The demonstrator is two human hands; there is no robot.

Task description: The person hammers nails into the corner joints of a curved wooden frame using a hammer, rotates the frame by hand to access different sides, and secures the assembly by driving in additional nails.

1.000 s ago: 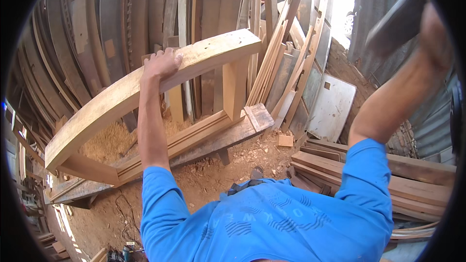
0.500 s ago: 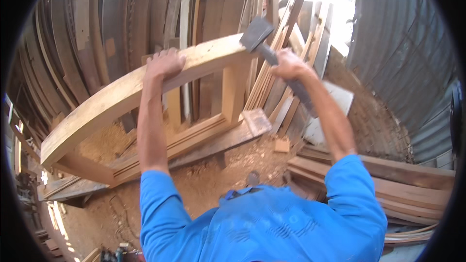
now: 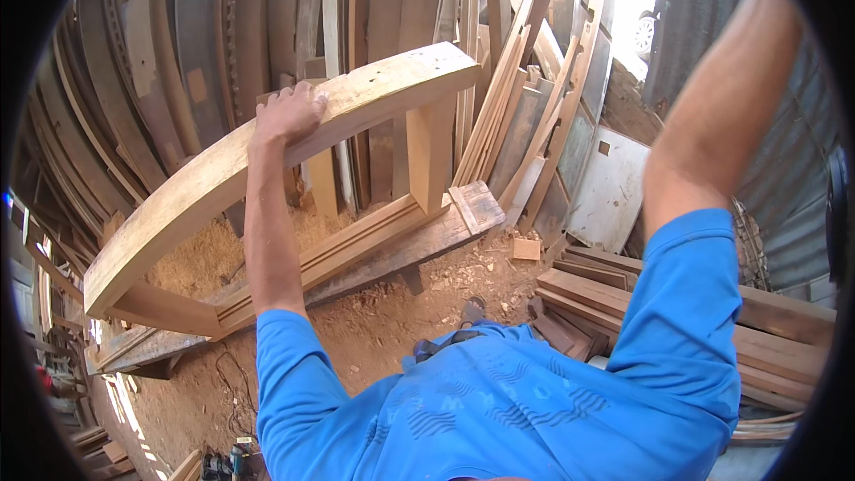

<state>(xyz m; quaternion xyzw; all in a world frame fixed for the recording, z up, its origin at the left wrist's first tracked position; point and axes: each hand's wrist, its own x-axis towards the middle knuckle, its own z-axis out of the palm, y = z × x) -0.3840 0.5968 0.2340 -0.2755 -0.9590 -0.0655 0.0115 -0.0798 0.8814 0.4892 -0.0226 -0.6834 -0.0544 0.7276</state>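
Note:
My left hand (image 3: 289, 114) is closed over the top of the thick curved beam of a pale wooden frame (image 3: 392, 77). The frame stands tilted up on edge, its curved side uppermost and its straight grooved rail along a low bench (image 3: 479, 205). Short uprights join rail and curve near both ends. My right forearm (image 3: 726, 98) is raised high at the upper right. The hand itself lies beyond the picture's edge, so its fingers and anything in them are hidden.
Tall boards (image 3: 258, 27) lean behind the frame, with thinner strips (image 3: 499, 116) to their right. Stacked planks (image 3: 766, 347) lie on my right, near a pale panel (image 3: 608, 187) and a corrugated metal wall (image 3: 784, 178). Shavings and a small wood block (image 3: 525, 249) are on the ground.
My right arm has swung up and to the right, away from the end of the curved beam. The mallet it held has left view. My left hand keeps its grip on the beam.

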